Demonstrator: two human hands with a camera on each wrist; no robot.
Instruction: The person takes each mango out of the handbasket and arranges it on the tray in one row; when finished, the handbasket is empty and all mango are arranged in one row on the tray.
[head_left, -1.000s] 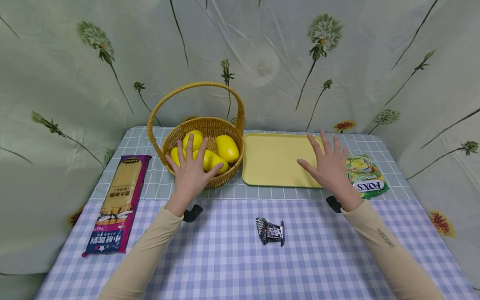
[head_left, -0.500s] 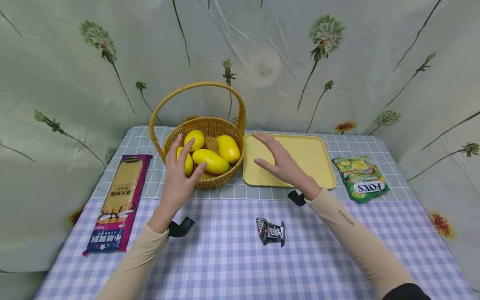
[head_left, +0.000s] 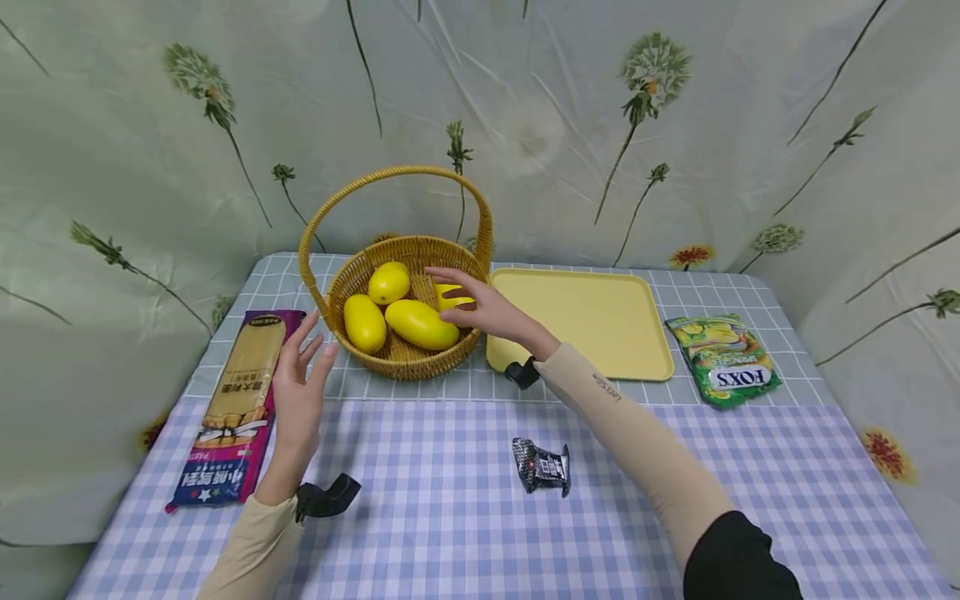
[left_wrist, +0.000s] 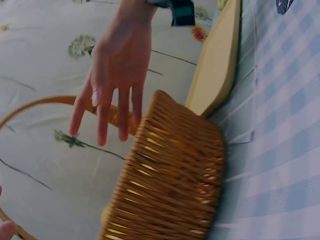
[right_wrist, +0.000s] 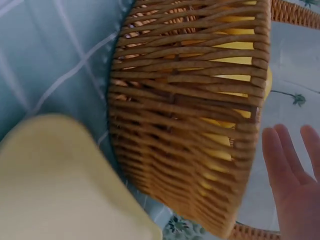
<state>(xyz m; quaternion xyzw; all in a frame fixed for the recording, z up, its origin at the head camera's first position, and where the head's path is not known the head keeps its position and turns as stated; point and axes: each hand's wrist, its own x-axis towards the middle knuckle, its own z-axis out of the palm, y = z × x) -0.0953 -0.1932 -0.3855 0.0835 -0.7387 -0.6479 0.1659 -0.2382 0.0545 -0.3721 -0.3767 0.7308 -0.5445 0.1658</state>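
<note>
A wicker basket (head_left: 405, 367) with a tall handle holds several yellow mango-like fruits (head_left: 422, 324). Over its right side is my right hand (head_left: 498, 312), fingers spread and pointing left, partly covering one fruit. My left hand (head_left: 298, 400) hovers just in front of the basket's left side, beside the pasta packet (head_left: 238, 383), with fingers loosely bent and nothing in them. In the left wrist view the right hand (left_wrist: 122, 65) hangs by the basket's rim. The right wrist view shows the basket's woven side (right_wrist: 190, 100) near the fingers.
A yellow tray (head_left: 585, 325) lies right of the basket, with a green FOX'S bag (head_left: 723, 358) farther right. A small black-and-silver packet (head_left: 542, 465) lies on the checked cloth at front centre. A patterned curtain hangs behind.
My right hand has swept left from near the green bag, across the tray, to the basket. My left hand has drawn back and left from over the fruits.
</note>
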